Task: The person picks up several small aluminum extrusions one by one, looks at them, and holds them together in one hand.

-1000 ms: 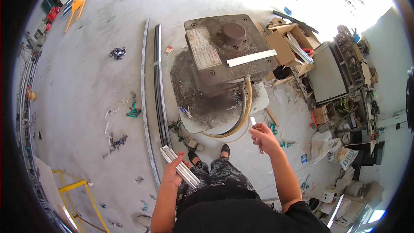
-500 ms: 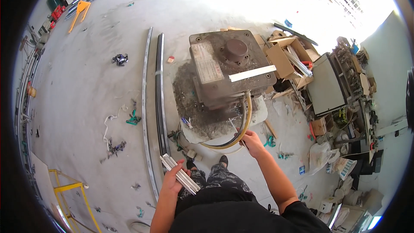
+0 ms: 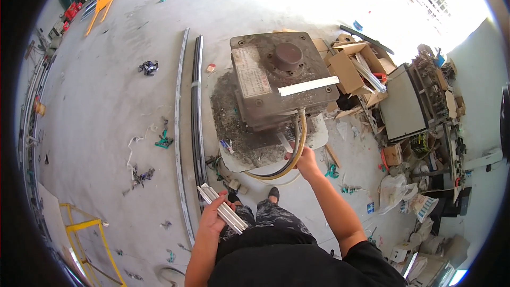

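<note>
Left hand [image 3: 213,218] is closed around a bundle of slim white strips [image 3: 232,218], held slanting in front of the wearer's patterned trousers, and I count several lengths lying side by side. Right hand [image 3: 306,161] reaches forward with its fingers drawn in on one thin pale strip [image 3: 284,141], which points toward the foot of the brown machine [image 3: 265,111]. A looped hose [image 3: 303,134] crosses my view of those fingertips, so I cannot tell whether the strip's far end touches anything.

Working across from the left, I have a yellow frame [image 3: 84,225] low at the edge and an orange stand [image 3: 101,8] higher up on the grey floor [image 3: 122,101]. Next come a long pale bar [image 3: 178,111] and, just beside it, a bundle of dark bars [image 3: 196,101], both running roughly lengthwise away from the wearer. Right of these stands the machine, a round knob [image 3: 287,56] on its flat top and another white strip [image 3: 308,86] lying near its front edge. Beyond it I see an open cardboard box [image 3: 345,73], a leaning pale panel [image 3: 405,105] and a clear plastic bag [image 3: 392,187].
</note>
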Action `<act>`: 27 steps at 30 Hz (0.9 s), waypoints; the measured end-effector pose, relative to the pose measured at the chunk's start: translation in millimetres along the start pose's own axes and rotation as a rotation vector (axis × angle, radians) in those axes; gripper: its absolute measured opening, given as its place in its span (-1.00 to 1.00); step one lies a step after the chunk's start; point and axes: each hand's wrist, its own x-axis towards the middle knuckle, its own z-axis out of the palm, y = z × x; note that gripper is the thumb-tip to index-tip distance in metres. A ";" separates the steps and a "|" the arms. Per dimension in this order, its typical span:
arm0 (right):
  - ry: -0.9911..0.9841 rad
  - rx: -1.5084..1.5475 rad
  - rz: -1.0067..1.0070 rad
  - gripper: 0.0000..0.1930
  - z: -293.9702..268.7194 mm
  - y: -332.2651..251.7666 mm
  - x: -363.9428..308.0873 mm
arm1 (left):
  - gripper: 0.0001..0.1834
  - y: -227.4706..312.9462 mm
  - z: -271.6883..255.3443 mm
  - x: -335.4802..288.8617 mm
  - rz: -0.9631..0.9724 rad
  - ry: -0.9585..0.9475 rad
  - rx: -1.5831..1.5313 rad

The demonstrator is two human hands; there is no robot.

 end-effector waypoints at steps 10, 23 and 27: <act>0.002 -0.050 0.002 -0.70 -2.0 4.2 7.2 | -0.70 -18.3 11.4 -1.9 0.002 0.008 -0.008; -0.123 0.178 0.069 -0.76 4.4 11.5 26.0 | -0.69 -44.3 18.0 -11.4 0.099 0.078 -0.030; -0.214 0.250 0.290 -0.71 -13.5 13.4 11.5 | -0.71 -58.4 21.6 -13.7 0.124 0.112 -0.058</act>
